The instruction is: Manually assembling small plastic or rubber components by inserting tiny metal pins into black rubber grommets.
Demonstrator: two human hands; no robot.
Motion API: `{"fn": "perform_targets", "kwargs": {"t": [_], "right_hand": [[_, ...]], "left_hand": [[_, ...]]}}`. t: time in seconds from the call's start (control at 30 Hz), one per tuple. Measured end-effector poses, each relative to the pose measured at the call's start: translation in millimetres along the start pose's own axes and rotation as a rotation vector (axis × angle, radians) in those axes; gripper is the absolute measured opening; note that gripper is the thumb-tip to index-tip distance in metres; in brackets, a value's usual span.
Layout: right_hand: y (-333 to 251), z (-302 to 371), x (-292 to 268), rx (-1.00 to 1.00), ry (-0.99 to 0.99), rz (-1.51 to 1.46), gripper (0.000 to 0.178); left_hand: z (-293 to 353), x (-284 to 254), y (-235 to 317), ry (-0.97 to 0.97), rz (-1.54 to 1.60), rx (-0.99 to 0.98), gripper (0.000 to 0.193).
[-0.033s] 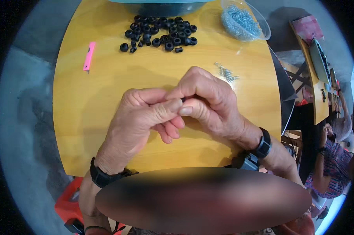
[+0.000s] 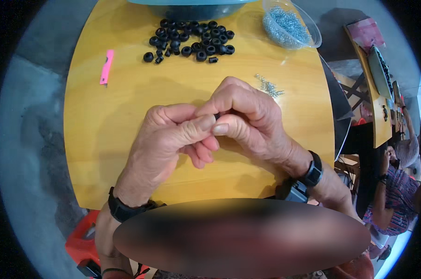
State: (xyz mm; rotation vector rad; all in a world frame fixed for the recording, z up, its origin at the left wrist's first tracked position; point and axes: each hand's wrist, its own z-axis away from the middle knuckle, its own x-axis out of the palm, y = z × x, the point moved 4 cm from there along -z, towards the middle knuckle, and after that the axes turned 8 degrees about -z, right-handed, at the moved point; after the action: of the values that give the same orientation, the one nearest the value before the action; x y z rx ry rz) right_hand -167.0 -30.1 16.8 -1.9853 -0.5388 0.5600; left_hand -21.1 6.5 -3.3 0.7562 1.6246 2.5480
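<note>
My left hand and my right hand meet over the middle of the table, thumbs and forefingers pinched together. Between the fingertips shows a sliver of a small black part, mostly covered by the fingers, so its full shape is hidden. The left hand's lower fingers curl loosely beneath. Beyond the hands lies a group of black ring-shaped plastic parts, with a few smaller black pieces among them. A little pile of small metal springs rests just past my right hand.
A pink utility knife lies at the table's left. At the far right stands a clear tub of springs; a blue basin sits at the far edge. Off to the right, a person is near another table bearing a pale basin.
</note>
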Motion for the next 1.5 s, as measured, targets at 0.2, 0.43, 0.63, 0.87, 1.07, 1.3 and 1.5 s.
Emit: {"fn": "perform_targets", "kwargs": {"t": [0.2,0.43,0.63,0.87,1.07,1.3,1.5], "right_hand": [[-2,10,-7,0.111,-0.016,-0.206,0.026],[-15,14,-10,0.121,-0.019,-0.089,0.033],[-28,18,-17,-0.088,0.003,0.113,0.025],[-81,39,-67,-0.083,0.274,0.306,0.022],[-76,129,-188,0.310,0.824,0.462,0.026],[-33,223,-270,0.651,0.793,0.937,0.046],[-55,205,-247,0.518,0.841,0.497,0.035]], "left_hand": [[-3,0,-4,-0.034,0.042,0.057,0.023],[-4,-1,-3,-0.028,-0.007,0.084,0.019],[-8,8,-5,0.023,-0.195,0.074,0.020],[-4,-18,1,0.233,-0.245,0.223,0.021],[-10,-47,14,0.619,-0.309,0.475,0.017],[-8,-66,34,0.882,-0.911,0.727,0.028],[-16,-69,31,0.869,-1.111,0.641,0.033]]}}
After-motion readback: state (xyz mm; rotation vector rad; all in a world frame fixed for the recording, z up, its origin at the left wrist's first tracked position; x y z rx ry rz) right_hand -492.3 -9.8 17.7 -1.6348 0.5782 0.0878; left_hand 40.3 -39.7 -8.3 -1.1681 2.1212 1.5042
